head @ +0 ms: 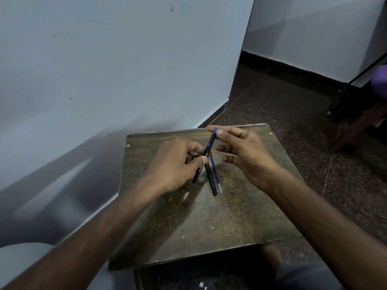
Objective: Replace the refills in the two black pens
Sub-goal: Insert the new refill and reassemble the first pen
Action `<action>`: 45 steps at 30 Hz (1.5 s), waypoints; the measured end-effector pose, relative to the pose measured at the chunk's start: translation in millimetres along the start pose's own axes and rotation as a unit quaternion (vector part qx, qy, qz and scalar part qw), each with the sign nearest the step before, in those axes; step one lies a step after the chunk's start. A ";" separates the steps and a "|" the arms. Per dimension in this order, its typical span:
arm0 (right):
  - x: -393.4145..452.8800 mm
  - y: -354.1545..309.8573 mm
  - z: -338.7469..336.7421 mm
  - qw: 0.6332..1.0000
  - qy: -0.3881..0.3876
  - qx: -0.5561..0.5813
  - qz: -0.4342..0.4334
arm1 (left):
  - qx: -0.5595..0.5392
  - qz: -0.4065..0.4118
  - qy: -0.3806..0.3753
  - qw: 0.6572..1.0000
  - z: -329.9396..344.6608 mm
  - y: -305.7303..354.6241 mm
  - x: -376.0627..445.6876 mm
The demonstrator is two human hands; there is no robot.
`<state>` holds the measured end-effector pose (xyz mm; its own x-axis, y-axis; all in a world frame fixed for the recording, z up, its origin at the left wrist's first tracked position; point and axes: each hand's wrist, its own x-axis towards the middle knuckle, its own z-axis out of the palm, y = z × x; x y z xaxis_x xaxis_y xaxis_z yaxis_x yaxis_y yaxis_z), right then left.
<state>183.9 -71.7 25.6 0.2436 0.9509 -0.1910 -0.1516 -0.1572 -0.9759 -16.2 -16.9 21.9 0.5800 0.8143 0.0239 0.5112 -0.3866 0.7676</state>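
I hold a black pen with blue trim (207, 152) tilted above the small worn table (209, 216). My left hand (176, 162) grips its lower barrel between thumb and fingers. The thumb and forefinger of my right hand (240, 151) pinch its blue top end. Beneath it, a second black pen (211, 178) lies on the table. Right beside that pen lies a blue refill with a clear end (216, 176).
The table stands against a pale wall (104, 70) at the left. Dark speckled floor (282, 105) stretches to the right and behind. A wooden furniture leg and a dark cable (356, 122) are at the far right. My knees are under the table's near edge.
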 end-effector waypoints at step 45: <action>0.0 -1.5 -4.6 0.998 -0.043 -0.038 -0.014 | -0.031 -0.019 -0.039 0.999 0.8 0.5 0.3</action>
<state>188.6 -72.7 26.5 0.1629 0.9741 -0.1569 -0.0719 -0.1469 -0.9865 -15.3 -17.2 21.8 0.6095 0.7910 -0.0540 0.4955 -0.3268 0.8048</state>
